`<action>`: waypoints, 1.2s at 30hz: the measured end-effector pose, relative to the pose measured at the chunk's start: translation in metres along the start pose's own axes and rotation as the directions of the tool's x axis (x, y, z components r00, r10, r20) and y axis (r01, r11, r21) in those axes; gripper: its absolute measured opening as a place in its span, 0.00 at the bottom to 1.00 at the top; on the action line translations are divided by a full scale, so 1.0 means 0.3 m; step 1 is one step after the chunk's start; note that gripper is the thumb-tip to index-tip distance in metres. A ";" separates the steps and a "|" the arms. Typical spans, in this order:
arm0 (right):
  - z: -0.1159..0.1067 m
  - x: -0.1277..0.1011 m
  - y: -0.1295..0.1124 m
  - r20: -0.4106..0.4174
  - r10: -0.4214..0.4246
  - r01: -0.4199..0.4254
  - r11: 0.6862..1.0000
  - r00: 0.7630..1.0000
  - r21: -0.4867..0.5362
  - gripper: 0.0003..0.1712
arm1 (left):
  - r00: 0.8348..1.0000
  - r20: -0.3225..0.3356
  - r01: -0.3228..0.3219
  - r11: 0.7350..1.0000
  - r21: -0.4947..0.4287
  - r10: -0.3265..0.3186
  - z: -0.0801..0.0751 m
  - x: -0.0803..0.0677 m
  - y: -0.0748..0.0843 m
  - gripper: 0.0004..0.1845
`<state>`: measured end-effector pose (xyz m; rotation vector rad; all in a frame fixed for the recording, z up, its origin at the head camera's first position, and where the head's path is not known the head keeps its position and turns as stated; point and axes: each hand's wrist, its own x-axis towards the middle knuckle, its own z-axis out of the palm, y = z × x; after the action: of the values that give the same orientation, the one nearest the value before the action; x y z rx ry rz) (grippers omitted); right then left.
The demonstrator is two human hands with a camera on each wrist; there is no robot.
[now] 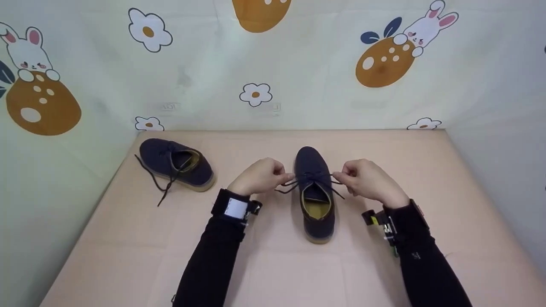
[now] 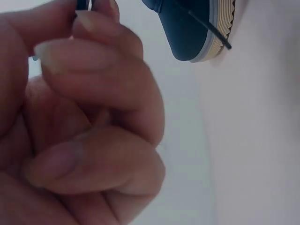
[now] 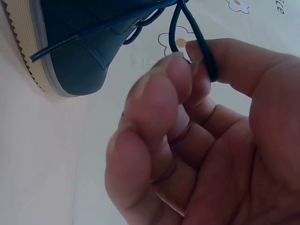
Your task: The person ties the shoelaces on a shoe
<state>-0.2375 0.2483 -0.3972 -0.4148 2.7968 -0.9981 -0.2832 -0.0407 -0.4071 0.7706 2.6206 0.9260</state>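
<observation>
Between your two hands, the navy shoe [image 1: 315,192] sits on the pink table [image 1: 448,192]. Your left hand [image 1: 259,177] pinches one loop of its lace [image 1: 313,178], and your right hand [image 1: 369,181] pinches the other. A second shoe [image 1: 175,163] lies well left of both grips.
</observation>
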 end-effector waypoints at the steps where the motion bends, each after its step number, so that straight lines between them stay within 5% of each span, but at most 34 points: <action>1: -0.002 -0.001 0.002 0.003 -0.004 0.004 1.000 1.000 -0.001 0.20 | 1.000 0.018 -0.011 1.000 0.012 0.011 0.000 -0.001 -0.001 0.24; 7: -0.025 -0.011 0.014 0.021 -0.039 0.039 0.999 0.999 0.017 0.21 | 0.992 0.094 -0.085 0.996 0.039 0.081 -0.015 -0.011 -0.001 0.25; 13: -0.032 -0.013 0.003 -0.073 -0.093 0.094 0.995 0.993 0.013 0.19 | 0.989 0.029 -0.149 0.988 0.038 0.148 -0.038 -0.019 0.012 0.24; 21: -0.006 0.000 0.002 -0.173 -0.146 0.128 0.986 0.974 -0.108 0.18 | 0.987 -0.088 -0.127 0.987 0.096 0.135 -0.044 -0.018 0.000 0.23; 36: 0.051 0.014 0.021 -0.220 -0.145 0.083 0.959 0.965 -0.270 0.21 | 0.986 -0.121 -0.093 0.984 0.151 0.112 -0.028 -0.016 -0.031 0.23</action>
<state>-0.2394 0.2427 -0.4133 -0.5269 3.1689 -0.7463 -0.2863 -0.0538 -0.4063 0.9180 2.8094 0.8450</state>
